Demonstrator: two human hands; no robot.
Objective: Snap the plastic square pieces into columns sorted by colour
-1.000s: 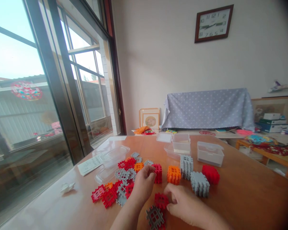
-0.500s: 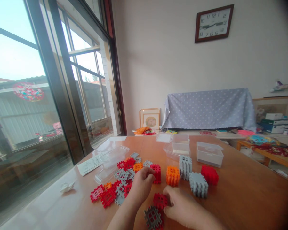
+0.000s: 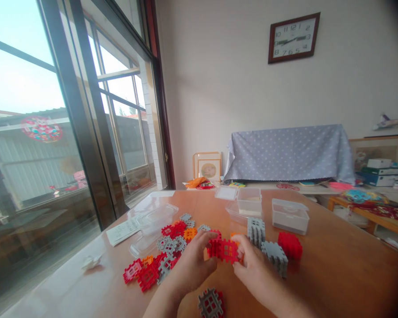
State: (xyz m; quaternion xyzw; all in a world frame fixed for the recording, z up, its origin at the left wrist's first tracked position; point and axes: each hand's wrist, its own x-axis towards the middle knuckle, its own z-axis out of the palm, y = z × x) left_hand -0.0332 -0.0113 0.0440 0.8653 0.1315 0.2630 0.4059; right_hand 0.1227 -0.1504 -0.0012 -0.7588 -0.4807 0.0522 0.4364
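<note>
Both my hands meet over the wooden table and hold a red lattice plastic building block (image 3: pixel 223 250) between them. My left hand (image 3: pixel 194 266) grips its left end, and my right hand (image 3: pixel 252 260) pinches its right end. Behind them, an orange block stack (image 3: pixel 234 235) is mostly hidden. Two grey stacks (image 3: pixel 256 232) (image 3: pixel 275 259) and a red stack (image 3: pixel 290 245) stand to the right. A loose pile of red, grey and orange blocks (image 3: pixel 166 260) lies left of my left hand. A grey block on red (image 3: pixel 211 303) lies nearest me.
Clear plastic boxes (image 3: pixel 249 201) (image 3: pixel 289 216) stand at the table's far side, and clear lids (image 3: pixel 154 218) lie at the left, near a printed paper sheet (image 3: pixel 122 232) and a crumpled white tissue (image 3: pixel 91 263). A tall window (image 3: pixel 119 110) runs along the left.
The red block that lay on the table near my right hand is now lifted and held between both hands. My hands have drawn together, covering the orange stack.
</note>
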